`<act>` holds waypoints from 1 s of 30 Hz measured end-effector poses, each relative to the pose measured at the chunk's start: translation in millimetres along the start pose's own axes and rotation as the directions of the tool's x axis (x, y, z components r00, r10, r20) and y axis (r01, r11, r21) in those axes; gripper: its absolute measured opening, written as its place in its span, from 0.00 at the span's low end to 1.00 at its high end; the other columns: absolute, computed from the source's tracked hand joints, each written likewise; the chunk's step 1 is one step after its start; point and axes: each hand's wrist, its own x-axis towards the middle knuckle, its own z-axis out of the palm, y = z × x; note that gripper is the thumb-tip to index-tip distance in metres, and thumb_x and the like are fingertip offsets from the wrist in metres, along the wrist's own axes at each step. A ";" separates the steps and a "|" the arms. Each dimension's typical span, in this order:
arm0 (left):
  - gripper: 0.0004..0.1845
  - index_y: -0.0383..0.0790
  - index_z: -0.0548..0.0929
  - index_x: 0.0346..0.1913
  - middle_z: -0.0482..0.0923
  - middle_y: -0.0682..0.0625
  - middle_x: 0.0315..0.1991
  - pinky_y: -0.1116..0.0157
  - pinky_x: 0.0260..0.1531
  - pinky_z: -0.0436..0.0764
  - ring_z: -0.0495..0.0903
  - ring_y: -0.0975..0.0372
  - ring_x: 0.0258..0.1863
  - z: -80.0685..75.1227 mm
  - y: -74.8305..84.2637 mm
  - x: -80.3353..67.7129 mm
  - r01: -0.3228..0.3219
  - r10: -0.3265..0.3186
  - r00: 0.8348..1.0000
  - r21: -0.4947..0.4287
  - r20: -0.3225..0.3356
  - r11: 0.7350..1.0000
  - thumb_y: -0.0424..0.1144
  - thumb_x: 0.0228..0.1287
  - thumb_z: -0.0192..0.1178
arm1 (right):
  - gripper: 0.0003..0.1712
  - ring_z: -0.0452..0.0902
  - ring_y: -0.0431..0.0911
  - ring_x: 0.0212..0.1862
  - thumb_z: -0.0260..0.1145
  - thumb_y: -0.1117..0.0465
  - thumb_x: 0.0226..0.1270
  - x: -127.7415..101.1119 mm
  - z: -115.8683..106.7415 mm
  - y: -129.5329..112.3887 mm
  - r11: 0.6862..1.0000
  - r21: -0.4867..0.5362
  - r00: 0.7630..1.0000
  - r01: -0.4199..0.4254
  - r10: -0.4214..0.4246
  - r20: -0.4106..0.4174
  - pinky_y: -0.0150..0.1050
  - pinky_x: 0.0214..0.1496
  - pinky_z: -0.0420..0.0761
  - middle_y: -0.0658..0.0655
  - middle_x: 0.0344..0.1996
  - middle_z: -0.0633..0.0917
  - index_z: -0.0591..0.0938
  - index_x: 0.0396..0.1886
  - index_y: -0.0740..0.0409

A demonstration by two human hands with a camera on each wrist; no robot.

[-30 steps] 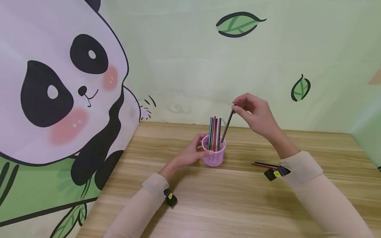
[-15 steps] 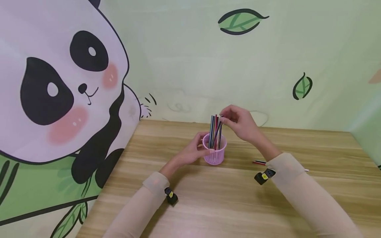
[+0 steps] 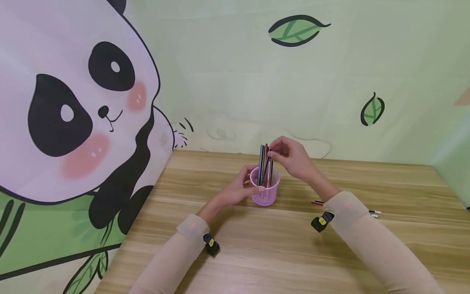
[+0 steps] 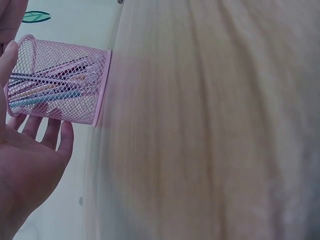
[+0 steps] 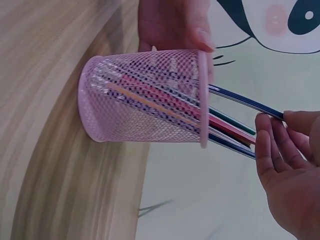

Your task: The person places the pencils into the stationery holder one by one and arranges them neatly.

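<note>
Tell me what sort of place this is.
Probably a child's study corner or a staged desk: a wooden table set into a corner, panda wallpaper with leaves, and a pink mesh pencil cup full of pencils between the hands.

You sit at a child's study corner: a wooden desk (image 3: 293,253) boxed in by pale green walls, a cartoon panda (image 3: 73,114) at left, painted leaves (image 3: 295,30) on the far wall.

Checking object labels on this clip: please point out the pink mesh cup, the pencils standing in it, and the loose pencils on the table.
pink mesh cup (image 3: 264,196): head view, front wall.
pencils (image 3: 262,161): head view, upper shafts above the rim.
loose pencils (image 3: 375,212): head view, tips right of the sleeve.
</note>
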 end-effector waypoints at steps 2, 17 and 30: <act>0.41 0.44 0.59 0.79 0.65 0.44 0.76 0.56 0.75 0.71 0.68 0.49 0.75 0.2 0.5 -0.3 0.000 0.000 1.000 0.000 -0.001 1.000 0.38 0.70 0.71 | 0.09 0.86 0.62 0.44 0.69 0.68 0.76 -1.0 1.7 1.2 1.000 -0.011 1.000 -0.006 0.006 0.005 0.40 0.48 0.89 0.65 0.41 0.88 0.80 0.50 0.67; 0.41 0.44 0.60 0.79 0.66 0.44 0.75 0.54 0.75 0.71 0.68 0.49 0.75 0.1 -1.8 0.4 -0.009 0.009 1.000 -0.001 -0.004 1.000 0.38 0.70 0.71 | 0.09 0.86 0.53 0.46 0.69 0.65 0.76 -7.0 1.2 12.3 0.988 -0.153 0.998 0.006 0.005 0.069 0.48 0.53 0.88 0.61 0.43 0.89 0.84 0.50 0.66; 0.42 0.44 0.59 0.79 0.66 0.44 0.76 0.56 0.75 0.71 0.69 0.49 0.74 0.9 -0.3 -0.5 0.008 -0.008 1.000 -0.002 -0.007 1.000 0.37 0.69 0.71 | 0.06 0.82 0.49 0.41 0.70 0.64 0.76 -34.5 -38.8 36.3 0.954 -0.299 0.994 -0.017 0.048 0.099 0.36 0.44 0.86 0.57 0.37 0.87 0.86 0.45 0.63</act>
